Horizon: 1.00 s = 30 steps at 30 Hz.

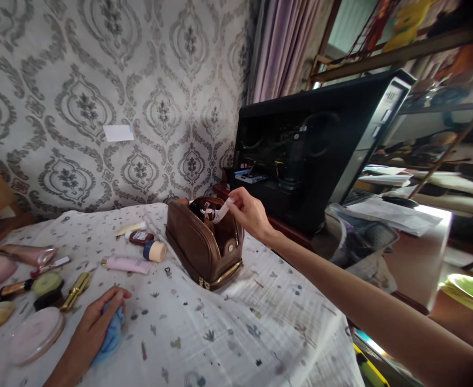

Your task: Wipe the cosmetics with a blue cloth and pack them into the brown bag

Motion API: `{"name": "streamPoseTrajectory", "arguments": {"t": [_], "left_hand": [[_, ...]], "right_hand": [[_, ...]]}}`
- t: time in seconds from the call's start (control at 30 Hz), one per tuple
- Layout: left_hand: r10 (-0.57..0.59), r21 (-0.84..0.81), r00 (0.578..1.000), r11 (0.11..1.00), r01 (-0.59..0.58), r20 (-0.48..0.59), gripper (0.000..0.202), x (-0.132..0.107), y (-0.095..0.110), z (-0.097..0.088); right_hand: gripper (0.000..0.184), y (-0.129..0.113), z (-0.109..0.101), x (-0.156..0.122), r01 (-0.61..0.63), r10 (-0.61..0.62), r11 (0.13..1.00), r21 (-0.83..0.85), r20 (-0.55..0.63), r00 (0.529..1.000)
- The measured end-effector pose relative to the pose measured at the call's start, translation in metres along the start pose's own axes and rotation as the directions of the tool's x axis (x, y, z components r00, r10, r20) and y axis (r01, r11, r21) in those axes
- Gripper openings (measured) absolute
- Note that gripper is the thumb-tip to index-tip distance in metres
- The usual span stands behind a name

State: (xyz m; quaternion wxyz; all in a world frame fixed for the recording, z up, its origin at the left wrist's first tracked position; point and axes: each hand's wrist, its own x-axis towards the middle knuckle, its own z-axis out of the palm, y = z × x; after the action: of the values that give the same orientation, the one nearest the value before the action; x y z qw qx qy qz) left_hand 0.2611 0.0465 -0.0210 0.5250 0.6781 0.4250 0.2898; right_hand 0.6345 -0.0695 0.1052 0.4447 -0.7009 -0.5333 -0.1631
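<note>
Right forearm (341,287) slants above the sheet (220,344); the right hand (250,214) pinches a white item (222,211) between thumb and fingers, at the open mouth of the brown bag (190,242), which stands on the sheet. The left hand (97,321) is closed around a blue cloth (113,333), near a gold tube (76,291) and a pink compact (36,334).

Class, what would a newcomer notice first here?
First, the open brown bag at the centre, the right hand holding a white item at its mouth. Then the cosmetics scattered at left, near the left hand holding a blue cloth. Behind, at right, stands a black computer case.
</note>
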Motion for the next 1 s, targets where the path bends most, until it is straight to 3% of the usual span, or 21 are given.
{"name": "streamPoseTrajectory", "arguments": {"t": [0.2,0.33,0.7,1.0], "left_hand": [[0.044,0.054,0.999,0.998,-0.045,0.033,0.062,0.004,-0.011,-0.005],[0.06,0.088,0.998,0.994,-0.061,0.017,0.062,0.004,-0.01,-0.005],[0.027,0.138,0.999,0.99,-0.03,0.024,0.073,-0.002,0.009,0.001],[0.059,0.119,0.998,0.991,-0.06,0.008,0.064,-0.003,0.009,0.0]], "right_hand": [[0.014,0.004,0.009,-0.001,0.116,-0.112,0.935,-0.335,0.031,0.993],[0.014,0.007,0.014,0.001,0.191,-0.151,0.861,-0.472,0.12,0.981],[0.024,0.018,0.02,-0.004,0.186,-0.113,0.85,-0.493,0.174,0.978],[0.025,0.019,0.018,-0.011,0.224,-0.103,0.836,-0.501,0.259,0.96]]}}
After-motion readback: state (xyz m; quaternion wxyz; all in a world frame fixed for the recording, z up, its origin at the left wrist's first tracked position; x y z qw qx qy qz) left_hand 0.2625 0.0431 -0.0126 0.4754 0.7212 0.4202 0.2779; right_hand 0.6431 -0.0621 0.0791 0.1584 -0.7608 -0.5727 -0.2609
